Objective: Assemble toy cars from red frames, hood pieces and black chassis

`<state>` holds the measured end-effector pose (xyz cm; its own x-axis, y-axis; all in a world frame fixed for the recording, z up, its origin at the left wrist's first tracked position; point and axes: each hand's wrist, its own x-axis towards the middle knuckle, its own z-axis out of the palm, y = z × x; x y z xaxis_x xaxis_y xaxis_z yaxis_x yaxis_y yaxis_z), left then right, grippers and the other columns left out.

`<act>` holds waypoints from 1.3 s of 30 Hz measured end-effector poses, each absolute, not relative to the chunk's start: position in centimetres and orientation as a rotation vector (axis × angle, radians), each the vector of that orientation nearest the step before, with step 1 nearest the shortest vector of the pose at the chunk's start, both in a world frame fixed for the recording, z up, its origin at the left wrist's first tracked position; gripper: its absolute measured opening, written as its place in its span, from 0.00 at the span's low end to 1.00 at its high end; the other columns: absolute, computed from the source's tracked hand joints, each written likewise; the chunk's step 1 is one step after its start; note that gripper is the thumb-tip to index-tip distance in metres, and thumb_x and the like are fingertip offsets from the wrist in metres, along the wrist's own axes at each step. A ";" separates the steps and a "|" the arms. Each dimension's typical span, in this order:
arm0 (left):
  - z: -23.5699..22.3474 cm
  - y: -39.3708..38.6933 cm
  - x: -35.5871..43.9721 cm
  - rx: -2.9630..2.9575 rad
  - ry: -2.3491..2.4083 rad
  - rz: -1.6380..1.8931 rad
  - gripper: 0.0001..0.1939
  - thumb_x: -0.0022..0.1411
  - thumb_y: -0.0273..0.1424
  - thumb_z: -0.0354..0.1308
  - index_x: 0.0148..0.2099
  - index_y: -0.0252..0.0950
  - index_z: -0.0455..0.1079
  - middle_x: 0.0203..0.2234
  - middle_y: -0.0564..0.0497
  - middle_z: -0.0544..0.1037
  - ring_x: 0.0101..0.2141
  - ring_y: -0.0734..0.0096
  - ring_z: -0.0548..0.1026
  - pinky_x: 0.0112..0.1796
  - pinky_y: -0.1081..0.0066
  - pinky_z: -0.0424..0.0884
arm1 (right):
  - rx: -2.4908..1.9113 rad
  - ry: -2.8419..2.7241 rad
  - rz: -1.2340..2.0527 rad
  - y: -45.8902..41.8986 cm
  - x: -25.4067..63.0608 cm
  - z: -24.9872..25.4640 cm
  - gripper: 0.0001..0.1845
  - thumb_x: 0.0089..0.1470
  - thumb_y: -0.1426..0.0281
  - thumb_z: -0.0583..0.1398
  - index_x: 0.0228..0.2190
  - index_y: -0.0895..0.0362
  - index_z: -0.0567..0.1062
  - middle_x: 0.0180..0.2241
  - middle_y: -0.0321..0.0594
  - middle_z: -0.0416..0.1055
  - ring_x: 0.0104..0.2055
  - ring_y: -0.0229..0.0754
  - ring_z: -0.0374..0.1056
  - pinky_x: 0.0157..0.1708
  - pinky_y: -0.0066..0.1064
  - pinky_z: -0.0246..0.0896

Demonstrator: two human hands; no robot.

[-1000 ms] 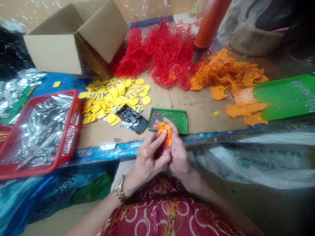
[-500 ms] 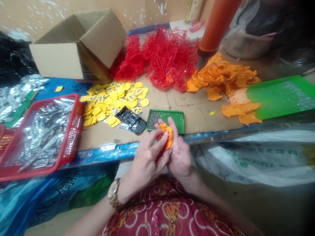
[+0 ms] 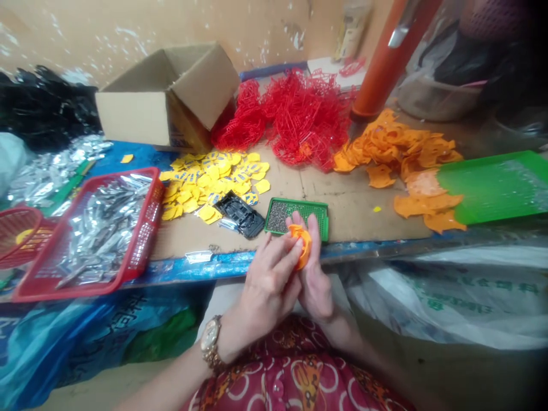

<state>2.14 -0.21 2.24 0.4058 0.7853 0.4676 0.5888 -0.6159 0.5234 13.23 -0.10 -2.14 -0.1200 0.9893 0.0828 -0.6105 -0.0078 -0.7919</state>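
Note:
My left hand [image 3: 270, 279], with a watch on its wrist, closes its fingers on a small curved orange plastic piece [image 3: 305, 249]. My right hand [image 3: 317, 285] holds the same piece from the other side, its longer fingers stretched upward. Both hands are together in front of my body, at the table's near edge. Just beyond them lies a small green tray [image 3: 324, 206] with tiny metal parts [image 3: 279, 214] heaped in its left half. Left of the tray rests a black toy car chassis [image 3: 240, 213]. The fingers hide part of the orange piece.
Yellow flat pieces [image 3: 218, 174], red plastic frames [image 3: 299, 120] and orange parts [image 3: 394, 142] lie in piles. A red basket [image 3: 154, 197] holds silvery pieces. A cardboard box [image 3: 132, 117] stands at back left. An orange tube [image 3: 385, 68] slants down near a green board [image 3: 496, 182].
The view has shifted, so everything sits slightly lower and further right. Both hands still hold the orange piece; the red showing beneath it earlier is now hidden.

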 end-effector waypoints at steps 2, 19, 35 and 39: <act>2.2 -0.2 2.3 2.386 1.215 1.115 0.24 0.62 0.22 0.58 0.60 0.34 0.65 0.49 0.37 0.76 0.52 0.51 0.73 0.51 0.43 0.71 | -0.631 -0.852 1.467 -0.2 12.9 -2.3 0.40 0.59 0.50 0.56 0.67 0.37 0.47 0.73 0.27 0.39 0.75 0.45 0.36 0.74 0.51 0.29; 2.3 -0.3 0.7 1.669 1.218 1.298 0.07 0.57 0.23 0.62 0.37 0.38 0.78 0.33 0.50 0.82 0.33 0.68 0.78 0.35 0.68 0.77 | -0.813 -1.251 1.342 0.2 14.3 -0.1 0.23 0.67 0.63 0.50 0.62 0.44 0.64 0.66 0.35 0.60 0.68 0.46 0.55 0.71 0.50 0.45; 1.4 -1.4 0.4 0.557 0.929 1.239 0.12 0.44 0.31 0.76 0.34 0.35 0.81 0.27 0.51 0.83 0.25 0.76 0.77 0.31 0.76 0.74 | -0.822 -1.197 1.538 1.7 15.0 -0.3 0.06 0.54 0.66 0.63 0.33 0.55 0.74 0.29 0.35 0.71 0.29 0.35 0.65 0.29 0.26 0.64; 1.7 -1.3 0.3 0.482 0.958 1.274 0.12 0.43 0.32 0.76 0.30 0.34 0.79 0.24 0.52 0.82 0.23 0.76 0.76 0.29 0.76 0.74 | -0.767 -1.200 1.567 2.4 14.7 -0.5 0.09 0.53 0.64 0.64 0.28 0.56 0.73 0.26 0.34 0.66 0.26 0.34 0.60 0.25 0.24 0.60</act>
